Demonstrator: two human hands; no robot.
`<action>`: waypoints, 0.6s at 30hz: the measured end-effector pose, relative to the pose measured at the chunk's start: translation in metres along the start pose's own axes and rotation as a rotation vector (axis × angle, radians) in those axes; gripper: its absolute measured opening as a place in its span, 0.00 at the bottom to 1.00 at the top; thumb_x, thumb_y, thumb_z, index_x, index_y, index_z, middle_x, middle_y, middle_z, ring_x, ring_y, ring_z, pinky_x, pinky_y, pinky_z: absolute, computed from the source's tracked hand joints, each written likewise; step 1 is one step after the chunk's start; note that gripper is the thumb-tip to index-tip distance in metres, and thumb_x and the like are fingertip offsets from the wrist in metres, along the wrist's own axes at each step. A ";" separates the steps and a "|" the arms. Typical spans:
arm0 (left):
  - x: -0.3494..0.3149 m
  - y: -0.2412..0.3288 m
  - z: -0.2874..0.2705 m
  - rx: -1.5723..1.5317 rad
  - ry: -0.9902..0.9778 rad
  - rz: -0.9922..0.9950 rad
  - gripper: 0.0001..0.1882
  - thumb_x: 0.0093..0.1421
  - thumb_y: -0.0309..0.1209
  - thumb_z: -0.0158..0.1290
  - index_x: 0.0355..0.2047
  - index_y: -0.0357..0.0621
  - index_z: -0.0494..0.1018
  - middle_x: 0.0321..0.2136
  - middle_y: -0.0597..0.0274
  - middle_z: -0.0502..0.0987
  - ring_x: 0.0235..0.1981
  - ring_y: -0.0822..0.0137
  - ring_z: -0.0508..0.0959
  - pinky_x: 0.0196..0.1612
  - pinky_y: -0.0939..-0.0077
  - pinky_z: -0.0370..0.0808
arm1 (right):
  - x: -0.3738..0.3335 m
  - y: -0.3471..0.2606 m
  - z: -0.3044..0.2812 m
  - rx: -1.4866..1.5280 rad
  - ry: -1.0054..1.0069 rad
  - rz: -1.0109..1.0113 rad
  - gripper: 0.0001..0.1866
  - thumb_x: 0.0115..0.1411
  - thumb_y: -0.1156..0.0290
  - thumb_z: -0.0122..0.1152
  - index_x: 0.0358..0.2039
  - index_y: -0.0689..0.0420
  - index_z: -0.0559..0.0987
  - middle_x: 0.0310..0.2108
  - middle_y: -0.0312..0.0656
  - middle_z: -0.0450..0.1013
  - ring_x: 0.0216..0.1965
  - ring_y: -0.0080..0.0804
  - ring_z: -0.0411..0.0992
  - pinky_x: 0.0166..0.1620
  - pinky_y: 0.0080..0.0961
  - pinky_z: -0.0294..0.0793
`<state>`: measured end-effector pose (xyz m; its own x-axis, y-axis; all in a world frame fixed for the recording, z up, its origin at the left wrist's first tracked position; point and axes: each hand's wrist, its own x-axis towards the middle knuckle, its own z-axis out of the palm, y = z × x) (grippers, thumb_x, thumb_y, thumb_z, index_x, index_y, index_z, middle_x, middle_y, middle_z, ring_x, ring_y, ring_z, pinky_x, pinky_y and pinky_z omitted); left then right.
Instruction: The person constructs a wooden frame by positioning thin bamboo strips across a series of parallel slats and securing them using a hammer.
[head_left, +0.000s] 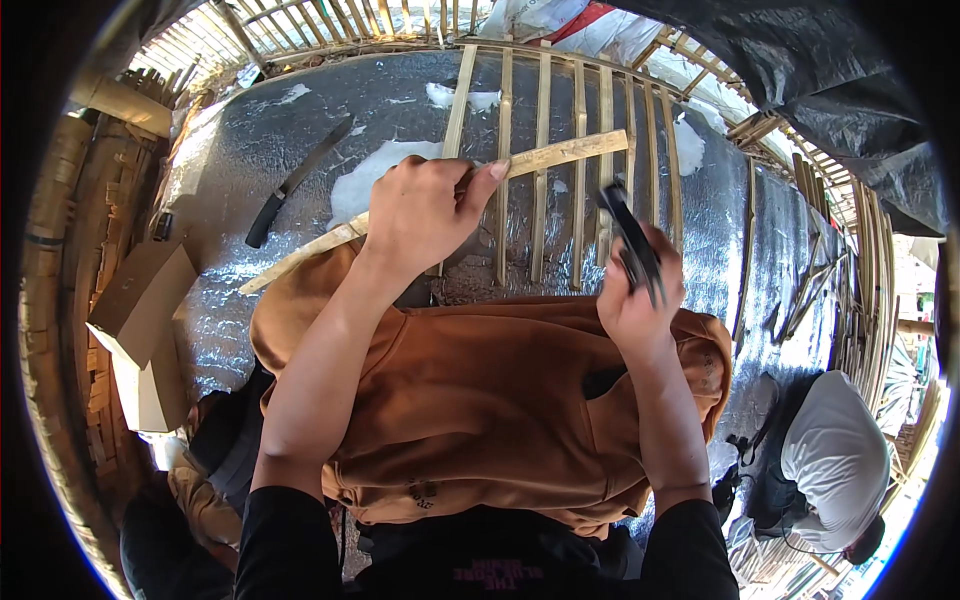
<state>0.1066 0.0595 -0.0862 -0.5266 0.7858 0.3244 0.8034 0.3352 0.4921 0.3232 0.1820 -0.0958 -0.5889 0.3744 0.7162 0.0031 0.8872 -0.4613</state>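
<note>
My left hand [425,210] is closed around a flat bamboo strip [572,152], thumb and fingers pinching it near its middle. The strip runs from the lower left, over my covered knee, up to the right. My right hand [645,295] grips a black hand tool [632,240], which points up toward the strip's right end without touching it. Blur hides the tool's exact kind. Beyond both hands, several narrow bamboo slats [541,180] lie side by side, joined at their far ends to a crosswise strip. A brown garment [480,370] covers my lap.
A black-handled knife [300,180] lies on the silvery sheet [260,140] to the left. An open cardboard box [145,310] stands at far left by the bamboo wall. One person [835,460] sits close on the right, another [185,530] at the lower left.
</note>
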 end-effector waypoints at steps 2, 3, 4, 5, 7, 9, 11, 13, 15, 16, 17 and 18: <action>-0.002 -0.003 0.002 -0.012 -0.003 0.008 0.26 0.65 0.47 0.54 0.16 0.39 0.75 0.10 0.53 0.69 0.14 0.49 0.73 0.21 0.60 0.70 | 0.011 0.000 0.011 -0.220 -0.225 0.206 0.20 0.59 0.71 0.65 0.48 0.63 0.71 0.27 0.47 0.74 0.22 0.41 0.77 0.23 0.33 0.75; -0.004 -0.005 0.004 -0.013 0.026 0.032 0.26 0.65 0.46 0.55 0.16 0.39 0.75 0.10 0.53 0.69 0.14 0.49 0.73 0.21 0.60 0.70 | 0.009 0.000 0.011 -0.222 -0.208 0.174 0.20 0.59 0.72 0.65 0.49 0.64 0.70 0.28 0.48 0.74 0.23 0.40 0.77 0.24 0.33 0.75; -0.005 -0.007 0.005 -0.015 0.055 0.056 0.26 0.65 0.46 0.55 0.16 0.39 0.75 0.10 0.53 0.69 0.14 0.49 0.73 0.21 0.60 0.70 | 0.006 0.000 0.008 -0.220 -0.205 0.174 0.20 0.59 0.72 0.65 0.49 0.64 0.70 0.28 0.48 0.74 0.23 0.40 0.77 0.24 0.33 0.75; -0.003 -0.009 0.004 -0.012 0.055 0.057 0.26 0.65 0.46 0.55 0.16 0.39 0.75 0.10 0.53 0.69 0.14 0.49 0.73 0.21 0.60 0.70 | 0.001 -0.002 0.003 -0.151 -0.091 0.072 0.21 0.59 0.72 0.65 0.50 0.63 0.70 0.30 0.49 0.75 0.24 0.44 0.77 0.24 0.35 0.76; 0.001 -0.001 0.000 0.010 0.062 0.069 0.26 0.64 0.46 0.56 0.15 0.39 0.74 0.09 0.53 0.69 0.14 0.49 0.74 0.21 0.60 0.70 | -0.005 -0.002 -0.002 -0.081 0.008 -0.019 0.21 0.60 0.71 0.64 0.51 0.62 0.70 0.31 0.51 0.76 0.25 0.48 0.78 0.25 0.36 0.76; -0.002 0.002 0.000 0.007 0.027 0.049 0.26 0.64 0.45 0.56 0.15 0.40 0.74 0.10 0.54 0.70 0.14 0.49 0.74 0.20 0.60 0.70 | -0.003 -0.002 0.001 -0.141 -0.104 0.057 0.23 0.60 0.70 0.64 0.53 0.63 0.68 0.30 0.49 0.75 0.24 0.47 0.77 0.27 0.34 0.77; -0.003 0.000 0.000 0.008 -0.001 0.035 0.25 0.64 0.45 0.56 0.15 0.40 0.74 0.10 0.54 0.70 0.14 0.49 0.74 0.20 0.60 0.70 | 0.004 0.001 0.010 -0.198 -0.243 0.178 0.24 0.62 0.64 0.63 0.53 0.64 0.68 0.30 0.48 0.74 0.24 0.46 0.76 0.27 0.33 0.76; -0.003 -0.004 0.004 0.001 0.059 0.054 0.25 0.64 0.45 0.56 0.16 0.40 0.73 0.09 0.55 0.69 0.14 0.49 0.73 0.20 0.60 0.69 | 0.000 0.005 0.007 -0.150 -0.134 0.013 0.22 0.63 0.64 0.61 0.51 0.64 0.70 0.30 0.48 0.75 0.24 0.47 0.76 0.27 0.33 0.76; 0.000 -0.005 0.003 0.030 0.098 0.067 0.24 0.64 0.44 0.56 0.16 0.41 0.73 0.09 0.55 0.69 0.13 0.50 0.73 0.19 0.60 0.69 | -0.009 0.005 -0.007 -0.066 -0.059 -0.092 0.19 0.63 0.64 0.57 0.47 0.66 0.72 0.30 0.48 0.75 0.24 0.44 0.75 0.27 0.32 0.75; -0.001 -0.004 0.003 0.063 0.134 0.078 0.23 0.64 0.43 0.57 0.16 0.41 0.73 0.10 0.56 0.69 0.13 0.50 0.73 0.19 0.60 0.69 | -0.014 0.008 -0.011 0.019 -0.052 -0.014 0.17 0.61 0.66 0.58 0.44 0.67 0.74 0.26 0.45 0.74 0.22 0.35 0.74 0.27 0.27 0.73; -0.003 -0.003 0.004 0.065 0.134 0.073 0.23 0.64 0.43 0.57 0.16 0.41 0.73 0.10 0.56 0.69 0.13 0.50 0.73 0.19 0.60 0.69 | -0.020 0.015 -0.002 0.122 0.104 -0.017 0.18 0.61 0.64 0.60 0.43 0.68 0.74 0.25 0.43 0.73 0.22 0.33 0.73 0.27 0.24 0.73; -0.003 -0.003 0.006 0.077 0.177 0.103 0.22 0.63 0.42 0.58 0.17 0.42 0.73 0.10 0.57 0.69 0.13 0.51 0.73 0.19 0.61 0.69 | -0.021 0.016 -0.002 0.152 0.126 0.030 0.19 0.63 0.62 0.59 0.43 0.68 0.74 0.25 0.42 0.73 0.21 0.30 0.72 0.27 0.23 0.72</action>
<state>0.1069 0.0593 -0.0934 -0.4755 0.7169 0.5099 0.8709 0.3018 0.3878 0.3371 0.1888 -0.1175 -0.4841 0.4398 0.7565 -0.1083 0.8277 -0.5506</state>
